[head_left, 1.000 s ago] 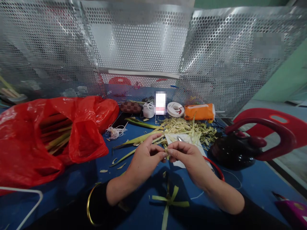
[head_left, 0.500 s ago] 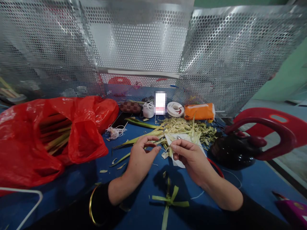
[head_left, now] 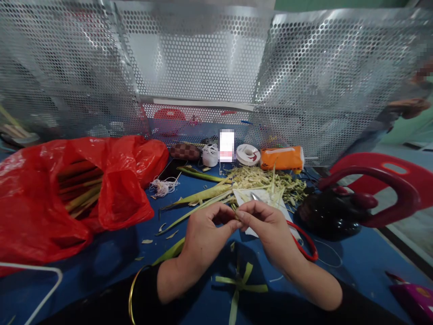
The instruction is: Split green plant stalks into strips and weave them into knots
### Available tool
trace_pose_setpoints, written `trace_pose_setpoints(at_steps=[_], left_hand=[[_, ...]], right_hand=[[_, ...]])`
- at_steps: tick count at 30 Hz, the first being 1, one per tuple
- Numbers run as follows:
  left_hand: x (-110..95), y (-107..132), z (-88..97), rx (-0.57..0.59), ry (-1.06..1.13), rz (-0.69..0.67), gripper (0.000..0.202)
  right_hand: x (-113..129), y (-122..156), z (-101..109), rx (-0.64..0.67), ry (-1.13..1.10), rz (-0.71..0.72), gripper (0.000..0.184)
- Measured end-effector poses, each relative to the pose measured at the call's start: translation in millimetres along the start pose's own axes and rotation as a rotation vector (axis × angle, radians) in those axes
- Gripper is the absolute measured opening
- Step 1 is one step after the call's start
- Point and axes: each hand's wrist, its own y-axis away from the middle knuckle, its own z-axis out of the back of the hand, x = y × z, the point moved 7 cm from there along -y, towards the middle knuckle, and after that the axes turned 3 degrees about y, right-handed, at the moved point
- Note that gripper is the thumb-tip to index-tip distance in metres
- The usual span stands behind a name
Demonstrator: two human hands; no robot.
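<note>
My left hand point(head_left: 206, 239) and my right hand point(head_left: 270, 230) meet at their fingertips above the middle of the table. Thumb and fingers of each are pinched together; whatever they hold is too small and covered to name. A long green leaf strip point(head_left: 172, 252) shows beside my left wrist, its upper end hidden by the hand. Below both hands lies a knot of crossed green leaf strips point(head_left: 240, 285) with arms pointing several ways. Scissors with red handles point(head_left: 309, 253) lie by my right wrist, partly covered, on a white paper point(head_left: 284, 210).
Leaf scraps point(head_left: 264, 178) are heaped behind the hands. A red plastic bag point(head_left: 125, 198) with stalks stands left, a black kettle point(head_left: 328, 216) right. Behind are a ribbon spool point(head_left: 248, 154), an orange packet point(head_left: 282, 158) and a perforated metal screen point(head_left: 203, 58). A person stands at far right.
My hands were apart and now touch at the fingertips, the left having moved right. The green strip beside my left wrist has come into view. A person has appeared at far right.
</note>
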Motion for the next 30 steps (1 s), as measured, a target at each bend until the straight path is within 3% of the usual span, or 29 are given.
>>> trace_pose_setpoints(at_steps=[8,11,17,23,30], left_hand=[[-1,-3,-3.1,0.053,0.216,0.127,0.011],[-4,-5,-2.2,0.074,0.292,0.159,0.007],[-4,-5,-0.4,0.057,0.322,0.23,0.005],[-4,-6,0.5,0.033,0.209,0.193,0.006],[-2,-7,0.7,0.036,0.132,0.089,0.015]], right_hand=[[4,-1,-1,0.013,0.014,0.001,0.015],[6,-4,1,0.047,-0.009,0.004,0.029],[8,-7,3,0.093,0.117,0.004,0.013],[10,-7,0,0.102,0.211,-0.005,0.017],[12,-5,0,0.128,0.372,0.117,0.019]])
